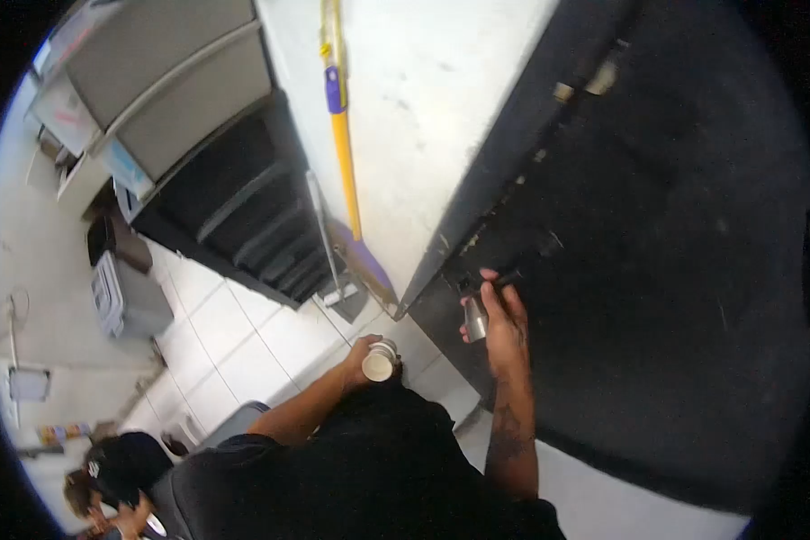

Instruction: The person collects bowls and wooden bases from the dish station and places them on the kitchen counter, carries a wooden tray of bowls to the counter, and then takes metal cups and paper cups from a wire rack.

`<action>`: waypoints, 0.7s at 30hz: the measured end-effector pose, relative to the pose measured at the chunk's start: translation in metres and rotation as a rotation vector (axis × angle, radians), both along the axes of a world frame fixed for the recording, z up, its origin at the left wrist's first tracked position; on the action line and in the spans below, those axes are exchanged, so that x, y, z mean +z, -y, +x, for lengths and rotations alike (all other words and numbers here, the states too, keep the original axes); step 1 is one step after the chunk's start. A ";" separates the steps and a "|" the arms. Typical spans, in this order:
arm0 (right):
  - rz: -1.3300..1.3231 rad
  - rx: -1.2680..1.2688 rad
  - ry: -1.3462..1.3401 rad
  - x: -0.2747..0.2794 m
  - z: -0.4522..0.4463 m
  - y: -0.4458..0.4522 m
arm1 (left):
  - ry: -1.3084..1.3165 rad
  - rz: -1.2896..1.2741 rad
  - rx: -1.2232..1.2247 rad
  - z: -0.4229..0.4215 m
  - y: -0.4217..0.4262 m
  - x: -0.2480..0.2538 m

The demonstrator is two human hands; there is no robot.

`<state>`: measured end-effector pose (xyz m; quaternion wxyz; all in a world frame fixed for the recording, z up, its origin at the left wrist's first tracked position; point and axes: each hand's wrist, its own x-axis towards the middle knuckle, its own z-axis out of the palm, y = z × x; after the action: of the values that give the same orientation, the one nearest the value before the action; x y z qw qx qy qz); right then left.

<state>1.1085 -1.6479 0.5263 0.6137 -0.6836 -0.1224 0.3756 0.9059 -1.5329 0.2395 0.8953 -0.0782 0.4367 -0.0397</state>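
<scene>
My left hand is wrapped round a pale cup-like container, its round end facing the camera, in front of my dark shirt. Further right, my right hand grips a small metallic object beside a large black surface. Something dark near my right fingertips is too blurred to make out.
A yellow and purple pole stands against the white wall. Left of it are a dark slatted unit, a long-handled dustpan and a grey bin. Another person is at the lower left.
</scene>
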 end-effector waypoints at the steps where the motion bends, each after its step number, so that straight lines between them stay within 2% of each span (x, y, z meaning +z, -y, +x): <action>1: 0.031 -0.092 -0.055 -0.003 -0.001 -0.002 | 0.000 -0.040 0.019 -0.002 -0.003 0.015; 3: 0.068 -0.109 -0.122 -0.013 -0.002 0.000 | -0.040 -0.128 0.050 -0.008 0.000 0.014; 5: -0.009 -0.154 -0.078 -0.011 0.002 -0.005 | -0.027 0.035 0.078 -0.001 -0.003 0.003; 6: -0.013 -0.149 -0.085 -0.006 0.002 -0.007 | -0.081 -0.002 0.091 0.004 -0.006 0.018; 8: -0.023 -0.132 -0.108 0.001 0.003 -0.006 | -0.053 0.001 0.070 0.004 -0.004 -0.007; 11: 0.009 -0.104 -0.151 0.007 0.007 -0.008 | -0.064 -0.023 0.126 0.015 -0.002 0.001; 13: 0.029 -0.108 -0.190 0.003 0.008 -0.007 | -0.039 0.075 0.123 0.016 0.000 0.008; 14: 0.027 -0.082 -0.189 0.002 0.010 -0.008 | 0.067 0.005 0.142 0.013 0.002 -0.007; 17: 0.031 -0.041 -0.175 -0.006 0.021 -0.008 | -0.011 0.105 0.167 0.017 0.005 0.016; 19: 0.015 0.002 -0.181 -0.007 0.026 -0.007 | 0.009 0.124 0.162 0.014 0.011 -0.004; 21: 0.041 0.063 -0.195 -0.010 0.033 -0.004 | 0.144 0.086 0.211 0.009 0.017 -0.008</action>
<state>1.1418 -1.6437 0.5163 0.6244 -0.6269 -0.0914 0.4569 0.9145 -1.5500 0.2318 0.9260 -0.0820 0.3621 0.0680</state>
